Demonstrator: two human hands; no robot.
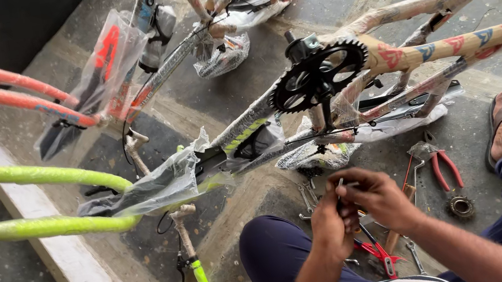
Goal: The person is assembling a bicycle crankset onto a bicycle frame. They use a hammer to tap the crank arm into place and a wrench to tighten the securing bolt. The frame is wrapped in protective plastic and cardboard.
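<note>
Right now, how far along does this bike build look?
Done: the black chainring sits on the wrapped frame. In hand: the left hand and right hand work a small metal part together. Left: no wheels show, the wrapping is on, and red pliers, spanners and a small sprocket lie on the floor.

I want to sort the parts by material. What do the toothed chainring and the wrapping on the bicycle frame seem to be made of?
Chainring: probably steel, matte black; thin, rigid toothed disc with cutouts.
Frame wrapping: apparently tan paper or cardboard, dull and creased. Near the front, clear plastic film, glossy and crinkled.
</note>
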